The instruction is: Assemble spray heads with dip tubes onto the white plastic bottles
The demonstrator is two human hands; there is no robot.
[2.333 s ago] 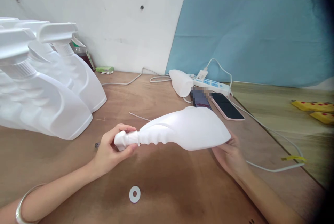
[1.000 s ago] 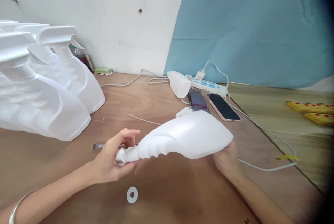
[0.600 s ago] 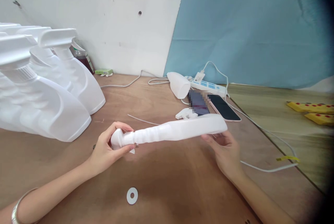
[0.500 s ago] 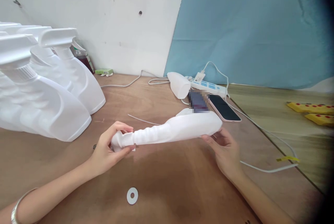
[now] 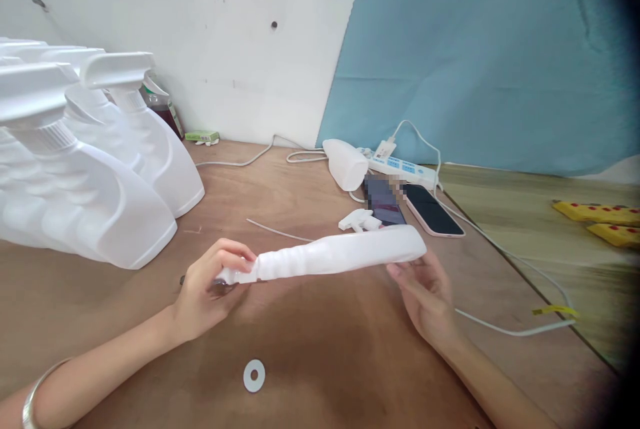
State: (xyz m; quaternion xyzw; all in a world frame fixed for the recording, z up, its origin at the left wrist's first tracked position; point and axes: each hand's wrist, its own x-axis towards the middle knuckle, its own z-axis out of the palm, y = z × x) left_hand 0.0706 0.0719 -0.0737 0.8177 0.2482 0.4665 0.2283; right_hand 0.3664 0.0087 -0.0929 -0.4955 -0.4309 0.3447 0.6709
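A white spray bottle (image 5: 330, 254) lies sideways in the air above the table, its ribbed neck to the left and its base to the right. My left hand (image 5: 213, 289) is closed around the neck end, where a white fitting shows partly and is mostly hidden by the fingers. My right hand (image 5: 427, 296) supports the base end, thumb below its corner and other fingers partly hidden behind. Just behind the bottle lies a white trigger sprayer head (image 5: 359, 219), and a thin white tube (image 5: 277, 230) extends left. Nearer me, a white ring-shaped washer (image 5: 254, 376) rests flat on the table.
Several white spray bottles (image 5: 115, 196) with trigger heads stand at left. Toward the back are a white bottle lying down (image 5: 346, 166), a power strip (image 5: 403, 168), a dark phone (image 5: 385, 199), a pink-edged phone (image 5: 434, 209), a small green box (image 5: 203, 136) and cables.
The bottle has turned and dipped slightly, uncovering the trigger head behind it. My left fingers have wrapped further over the neck end. The right hand stays at the base.
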